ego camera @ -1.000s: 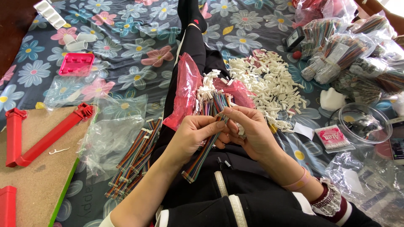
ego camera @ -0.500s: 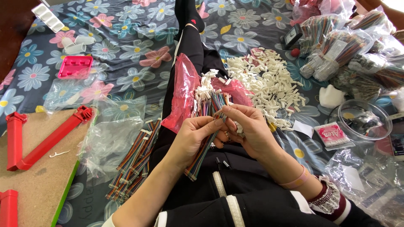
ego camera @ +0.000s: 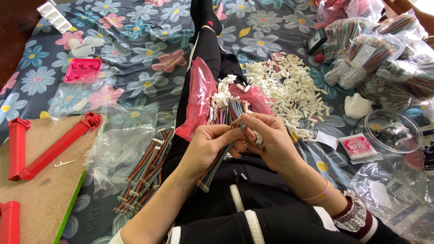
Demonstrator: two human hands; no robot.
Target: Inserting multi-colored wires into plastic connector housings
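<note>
Hardly anything has shifted since the earlier pictures: both hands sit in the same spot over the lap, with only the fingers working a touch differently. Her left hand [ego camera: 212,144] is curled closed around a bundle of multicoloured ribbon wires [ego camera: 220,158], whose lower end hangs out past the wrist toward the dark trousers. Her right hand [ego camera: 266,140] is pinched shut at the top of the same bundle, thumb and forefinger meeting at the wire tips; whether a white connector sits between them I cannot tell.

As for progress, I would judge the work well under way but far from over. A stack of wire bundles [ego camera: 144,174] lies on clear plastic just beside her left leg, and more wires fitted with white ends stand in the pink plastic bag [ego camera: 199,97] on her lap. A big heap of loose white connectors [ego camera: 289,90] is spread on the flowered cloth [ego camera: 135,49] near her right knee, and full bags of wire bundles [ego camera: 375,54] are piled further right.

Around that: a round clear container [ego camera: 391,131], a small pink packet [ego camera: 357,147], a pink tray [ego camera: 82,70], and a red clamp tool [ego camera: 49,144] on a board to the left. Nothing blocks her hands, though the lap is crowded.
</note>
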